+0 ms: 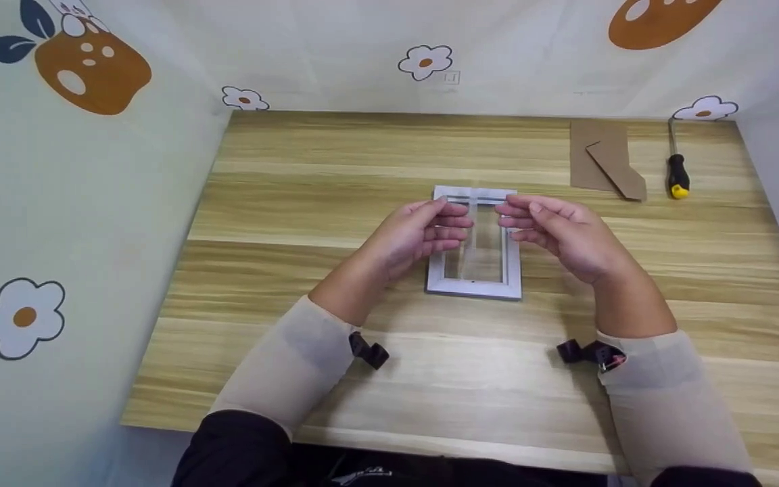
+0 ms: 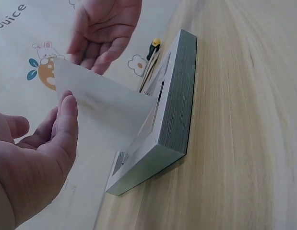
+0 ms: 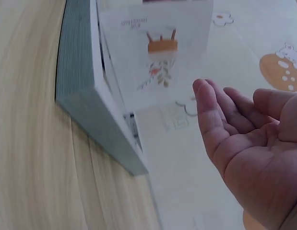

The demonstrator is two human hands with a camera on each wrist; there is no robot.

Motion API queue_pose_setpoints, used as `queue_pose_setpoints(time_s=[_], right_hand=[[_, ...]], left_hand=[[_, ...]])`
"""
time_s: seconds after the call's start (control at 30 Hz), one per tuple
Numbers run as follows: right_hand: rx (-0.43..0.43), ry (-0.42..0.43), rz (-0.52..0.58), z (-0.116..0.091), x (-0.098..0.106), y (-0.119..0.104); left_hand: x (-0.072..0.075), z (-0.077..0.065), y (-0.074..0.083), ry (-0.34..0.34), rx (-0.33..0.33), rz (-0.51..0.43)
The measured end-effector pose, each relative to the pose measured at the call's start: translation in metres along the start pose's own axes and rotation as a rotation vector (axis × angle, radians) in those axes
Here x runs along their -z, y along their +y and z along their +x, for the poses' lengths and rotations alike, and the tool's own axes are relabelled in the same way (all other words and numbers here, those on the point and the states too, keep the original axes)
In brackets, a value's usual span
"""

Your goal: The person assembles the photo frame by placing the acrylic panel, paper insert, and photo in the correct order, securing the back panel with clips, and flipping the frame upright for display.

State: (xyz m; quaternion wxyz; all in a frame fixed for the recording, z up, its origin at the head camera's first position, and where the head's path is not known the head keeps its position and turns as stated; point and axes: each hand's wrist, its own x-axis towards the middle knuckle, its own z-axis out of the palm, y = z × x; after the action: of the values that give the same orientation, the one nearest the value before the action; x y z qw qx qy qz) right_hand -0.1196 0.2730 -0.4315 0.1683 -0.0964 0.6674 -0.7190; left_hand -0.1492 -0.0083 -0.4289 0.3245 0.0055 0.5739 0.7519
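Observation:
A white picture frame (image 1: 474,289) lies face down on the wooden table. A thin paper sheet (image 2: 102,103) stands on edge within it, seen almost edge-on in the head view. The right wrist view shows a printed picture with an orange pot and leaves on the sheet (image 3: 160,60). My left hand (image 1: 423,233) hovers at the left of the sheet, fingers extended and lightly bent, fingertips overlapping its edge in the left wrist view. Opposite it, my right hand (image 1: 558,230) has its palm toward the sheet, fingers loosely bent and apart from it.
At the back right lies a brown backing board (image 1: 585,172) with a stand leg on it. Right of that is a screwdriver (image 1: 677,176) with a black and yellow handle. A patterned curtain (image 1: 335,54) borders the table's back and left side.

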Motion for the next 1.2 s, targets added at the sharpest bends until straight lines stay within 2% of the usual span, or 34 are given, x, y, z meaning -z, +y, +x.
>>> queue_pose_setpoints(time_s=[0.07,0.23,0.33,0.43,0.53,0.7,0.9,1.0,1.2], right_hand=[[0.005,-0.04,0.027,-0.001,-0.004,-0.001],[-0.002,-0.089,0.012,-0.002,-0.009,-0.001],[-0.015,-0.087,-0.003,-0.002,-0.01,-0.001],[-0.039,-0.049,-0.022,-0.001,-0.009,-0.001],[-0.079,0.012,-0.05,0.0,-0.007,-0.001],[-0.15,0.107,-0.101,0.003,-0.002,0.002],[-0.208,0.151,-0.132,0.006,0.005,0.008],[-0.242,0.162,-0.146,0.007,0.008,0.01],[-0.32,0.174,-0.166,0.009,0.008,0.012]], left_hand=[[-0.001,0.0,-0.001,-0.02,-0.01,0.004],[-0.004,0.0,-0.002,-0.063,-0.023,0.013],[-0.004,0.0,-0.003,-0.08,-0.018,0.012],[-0.003,-0.001,-0.003,-0.081,-0.013,0.027],[0.003,0.0,-0.004,-0.051,-0.014,0.033],[0.02,0.002,-0.008,0.063,-0.007,0.014],[0.038,0.004,-0.015,0.182,-0.013,-0.025],[0.043,0.005,-0.018,0.202,-0.008,-0.019],[0.045,0.005,-0.023,0.177,0.043,-0.009]])
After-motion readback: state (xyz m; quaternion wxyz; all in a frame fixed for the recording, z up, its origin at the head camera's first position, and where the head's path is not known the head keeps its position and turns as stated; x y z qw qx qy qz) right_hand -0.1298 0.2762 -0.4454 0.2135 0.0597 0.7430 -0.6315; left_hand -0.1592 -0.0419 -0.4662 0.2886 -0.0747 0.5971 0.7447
